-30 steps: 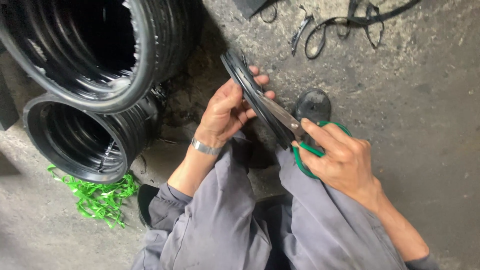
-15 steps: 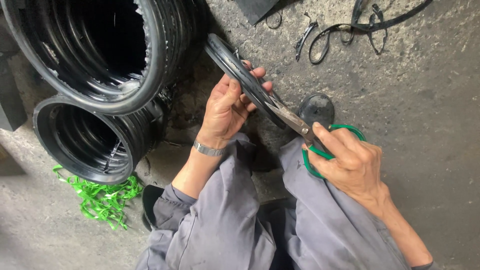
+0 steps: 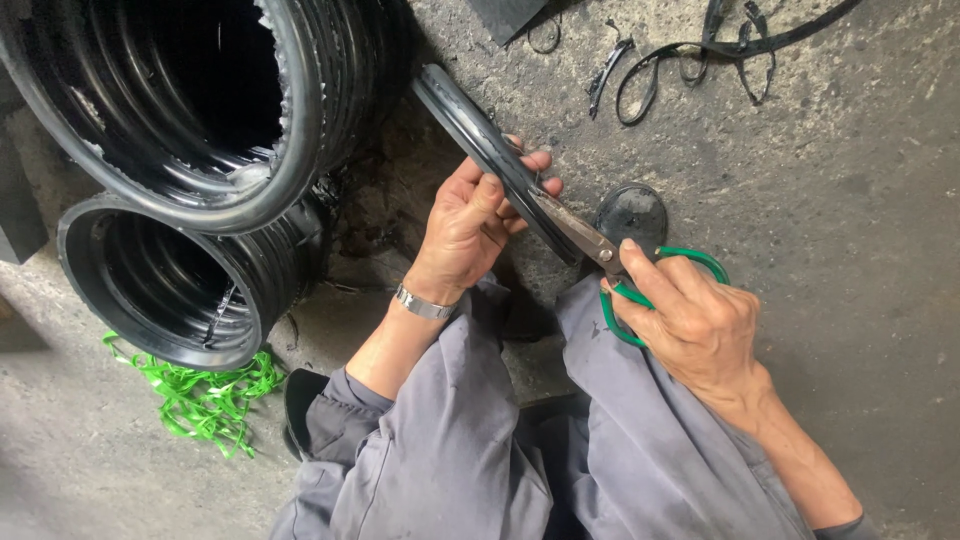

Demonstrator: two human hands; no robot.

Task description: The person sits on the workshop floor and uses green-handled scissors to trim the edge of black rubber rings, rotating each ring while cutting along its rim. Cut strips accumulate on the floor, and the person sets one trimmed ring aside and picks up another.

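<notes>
Two stacks of rings are lying at the left, the larger stack [image 3: 170,100] behind the smaller stack [image 3: 185,280]. A tangle of strapping [image 3: 205,395] is sitting just in front of the smaller one. The left hand [image 3: 470,225] is gripping a ring [image 3: 490,150] right of the stacks, scissors [image 3: 610,255] in the right hand [image 3: 690,320] meeting it. A disc [image 3: 630,212] is lying behind the scissors, scraps [image 3: 700,50] farther back.

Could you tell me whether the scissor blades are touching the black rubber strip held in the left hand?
Touching: the head view shows the scissors with blades meeting the black rubber strip beside the left hand.
</notes>
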